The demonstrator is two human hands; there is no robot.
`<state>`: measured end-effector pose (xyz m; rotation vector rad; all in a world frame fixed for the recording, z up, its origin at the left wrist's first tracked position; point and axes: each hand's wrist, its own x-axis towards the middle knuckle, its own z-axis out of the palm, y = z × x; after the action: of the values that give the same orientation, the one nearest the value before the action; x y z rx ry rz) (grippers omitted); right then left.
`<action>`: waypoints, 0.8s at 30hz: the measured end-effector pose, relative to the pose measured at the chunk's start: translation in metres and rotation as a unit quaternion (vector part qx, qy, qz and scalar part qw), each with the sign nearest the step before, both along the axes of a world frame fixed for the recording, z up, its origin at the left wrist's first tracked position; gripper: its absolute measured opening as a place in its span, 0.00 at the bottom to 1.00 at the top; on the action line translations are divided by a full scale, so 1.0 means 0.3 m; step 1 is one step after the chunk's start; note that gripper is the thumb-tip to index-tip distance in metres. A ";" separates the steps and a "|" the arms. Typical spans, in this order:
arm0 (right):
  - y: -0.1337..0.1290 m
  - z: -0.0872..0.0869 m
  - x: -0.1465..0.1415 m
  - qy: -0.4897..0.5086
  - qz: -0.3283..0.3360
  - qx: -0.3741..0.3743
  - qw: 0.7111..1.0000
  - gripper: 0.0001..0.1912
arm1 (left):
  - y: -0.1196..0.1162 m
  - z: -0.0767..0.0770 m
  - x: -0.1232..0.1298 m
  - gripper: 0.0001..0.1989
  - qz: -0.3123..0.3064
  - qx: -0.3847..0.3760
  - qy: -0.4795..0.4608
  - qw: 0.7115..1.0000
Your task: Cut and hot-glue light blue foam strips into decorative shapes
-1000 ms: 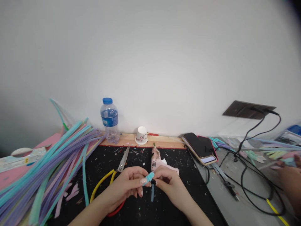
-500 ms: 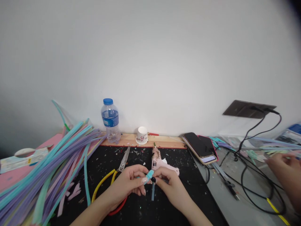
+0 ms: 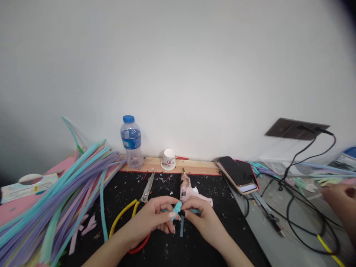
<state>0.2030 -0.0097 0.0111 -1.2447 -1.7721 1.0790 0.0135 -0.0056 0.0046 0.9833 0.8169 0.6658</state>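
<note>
Between my two hands, low in the middle of the head view, is a small turquoise fuzzy piece [image 3: 177, 210]. My left hand [image 3: 159, 215] pinches it between thumb and fingers. My right hand [image 3: 199, 213] closes on its right side, at a small dark part, with a bit of turquoise strip showing by the fingers. A narrow grey-blue strip [image 3: 181, 226] hangs below the fingertips. Just beyond my right hand lies a pink glue gun [image 3: 191, 193]. Scissors [image 3: 148, 187] with yellow and red handles lie beside and partly under my left hand.
Colourful fuzzy strips [image 3: 69, 189] are piled at left. A bottle [image 3: 131, 142] and paper cup [image 3: 168, 160] stand by the wall. Phones [image 3: 237, 174] and black cables [image 3: 289, 207] lie on the right. Another person's hand [image 3: 338, 200] is at the far right edge.
My fingers have shifted slightly around the turquoise piece, and it stands a little more upright. A turquoise strip now shows by my right fingers. The other person's hand has moved slightly right.
</note>
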 end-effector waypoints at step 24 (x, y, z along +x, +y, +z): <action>-0.006 0.005 -0.001 -0.037 0.026 0.035 0.998 0.07 | 0.001 0.011 0.015 0.11 -0.009 -0.020 -0.023 1.000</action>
<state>0.2027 -0.0115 0.0126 -1.2165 -1.8915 1.0026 0.0181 -0.0053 0.0078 0.9353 0.7771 0.6534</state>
